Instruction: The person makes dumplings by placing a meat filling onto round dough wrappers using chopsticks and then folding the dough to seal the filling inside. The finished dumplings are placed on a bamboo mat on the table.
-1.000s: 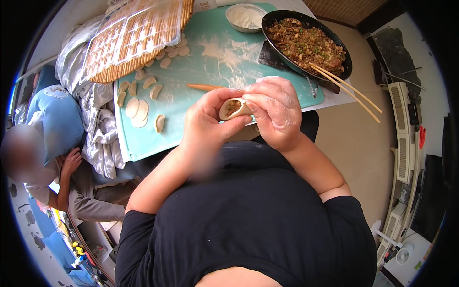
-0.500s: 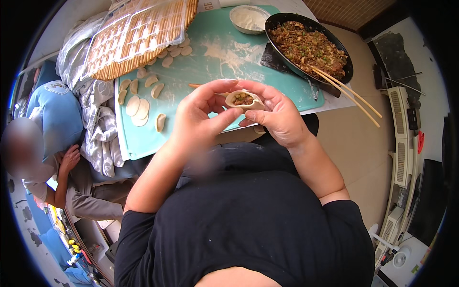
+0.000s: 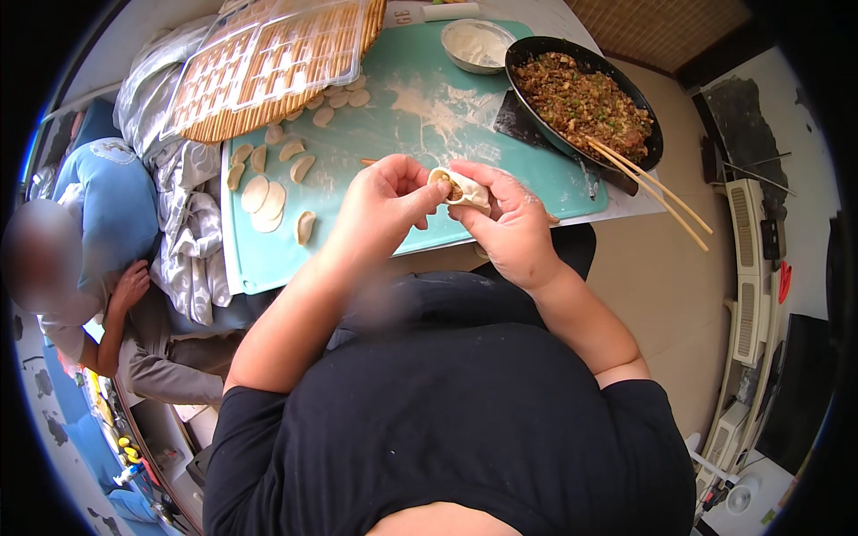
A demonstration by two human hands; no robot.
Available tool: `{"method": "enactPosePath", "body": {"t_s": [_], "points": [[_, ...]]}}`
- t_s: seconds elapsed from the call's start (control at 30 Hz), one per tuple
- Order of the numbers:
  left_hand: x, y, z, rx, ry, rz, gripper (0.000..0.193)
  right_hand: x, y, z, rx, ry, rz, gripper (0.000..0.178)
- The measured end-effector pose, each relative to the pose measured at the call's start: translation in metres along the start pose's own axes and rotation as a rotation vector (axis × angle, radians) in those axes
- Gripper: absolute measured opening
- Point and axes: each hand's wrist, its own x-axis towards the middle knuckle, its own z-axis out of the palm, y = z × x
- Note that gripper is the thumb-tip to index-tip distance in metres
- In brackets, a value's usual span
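Note:
Above the near edge of the teal mat, both hands hold one half-folded dumpling. Brown filling shows at its open left end, while the wrapper is pressed together toward the right. My right hand is closed around the pinched side, thumb below and fingers above. The thumb and fingers of my left hand are closed at the open end, with the thumb against the rim by the filling. Left of my hands lie flat round wrappers and several folded dumplings, the nearest a curved dumpling.
A black pan of chopped filling stands at the right, wooden chopsticks leaning over its rim. Behind are a flour bowl and a woven tray under clear plastic dividers. Another person sits at the left.
The dumpling has turned, and its right part is now folded together. My left thumb has moved up to the open end. The view has shifted slightly.

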Motion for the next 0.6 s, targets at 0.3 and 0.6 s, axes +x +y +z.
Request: {"method": "enactPosePath", "body": {"t_s": [0.3,0.6], "points": [[-0.007,-0.005,0.012,0.173,0.167,0.369,0.023,0.001,-0.001,0.004,0.208,0.113,-0.022,0.041],[-0.002,-0.011,0.014,0.591,0.374,0.759,0.011,0.002,0.008,0.008,-0.012,0.202,-0.098,0.040]]}}
